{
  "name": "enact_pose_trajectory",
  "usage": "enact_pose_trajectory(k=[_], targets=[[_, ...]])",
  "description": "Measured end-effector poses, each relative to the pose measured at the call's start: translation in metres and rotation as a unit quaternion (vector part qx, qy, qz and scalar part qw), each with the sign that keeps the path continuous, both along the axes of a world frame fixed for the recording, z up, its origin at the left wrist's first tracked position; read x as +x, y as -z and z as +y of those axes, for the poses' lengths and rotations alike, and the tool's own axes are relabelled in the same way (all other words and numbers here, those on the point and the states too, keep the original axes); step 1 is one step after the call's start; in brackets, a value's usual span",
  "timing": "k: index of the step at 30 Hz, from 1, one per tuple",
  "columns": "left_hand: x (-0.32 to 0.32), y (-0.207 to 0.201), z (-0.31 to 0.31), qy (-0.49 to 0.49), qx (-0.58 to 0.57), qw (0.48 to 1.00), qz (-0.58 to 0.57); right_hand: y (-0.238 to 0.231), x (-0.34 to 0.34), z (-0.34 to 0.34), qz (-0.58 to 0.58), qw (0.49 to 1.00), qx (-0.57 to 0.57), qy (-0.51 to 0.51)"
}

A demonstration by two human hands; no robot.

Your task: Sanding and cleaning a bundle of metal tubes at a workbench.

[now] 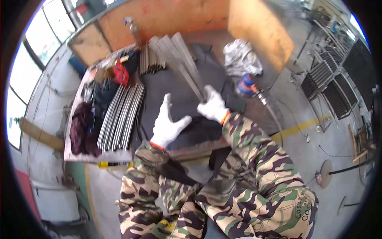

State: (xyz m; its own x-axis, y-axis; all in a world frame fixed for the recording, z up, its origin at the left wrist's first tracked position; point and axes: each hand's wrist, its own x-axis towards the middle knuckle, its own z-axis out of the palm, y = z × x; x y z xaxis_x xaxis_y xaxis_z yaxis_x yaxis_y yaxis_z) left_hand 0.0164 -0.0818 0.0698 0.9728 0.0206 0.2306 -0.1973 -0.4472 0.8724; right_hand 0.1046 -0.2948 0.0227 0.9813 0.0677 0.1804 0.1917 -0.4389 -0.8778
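Note:
My right hand (213,105), in a white glove, is closed round the near end of a long metal bar (190,81). The bar slants away to the far left and is smeared by motion, so I cannot tell whether it is one bar or more. My left hand (168,124), gloved too, hovers over the dark mat (159,85) with thumb and fingers spread, holding nothing. To its left lies a row of shiny metal bars (121,117). Farther back sits a bundle of duller, brownish bars (151,61), next to the blurred far end of the held bar.
On the table's right stand a blue and orange air sander (247,85) with a hose and a crumpled silvery cloth (242,57). A spray bottle (133,32) is at the back, before wooden boards (175,20). Dark red cloth (82,129) lies left; metal racks (328,79) stand right.

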Motion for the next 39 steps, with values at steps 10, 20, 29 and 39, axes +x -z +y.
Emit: enact_pose_trajectory(k=[10,20,29,39], targets=[[0.013,-0.020,-0.022,-0.093,-0.442,0.892,0.016,-0.049,-0.072,0.007,-0.255,0.934,-0.126,-0.216],[0.047,0.002,0.047,-0.166,-0.620,0.749,0.166,-0.028,-0.105,-0.118,-0.242,0.887,-0.344,-0.191],[0.026,0.066,0.090,-0.198,-0.657,0.682,0.253,-0.022,-0.122,-0.150,-0.218,0.903,-0.331,-0.169],[0.024,0.066,0.083,-0.189,-0.669,0.667,0.268,-0.024,-0.114,-0.164,-0.211,0.860,-0.391,-0.251]])
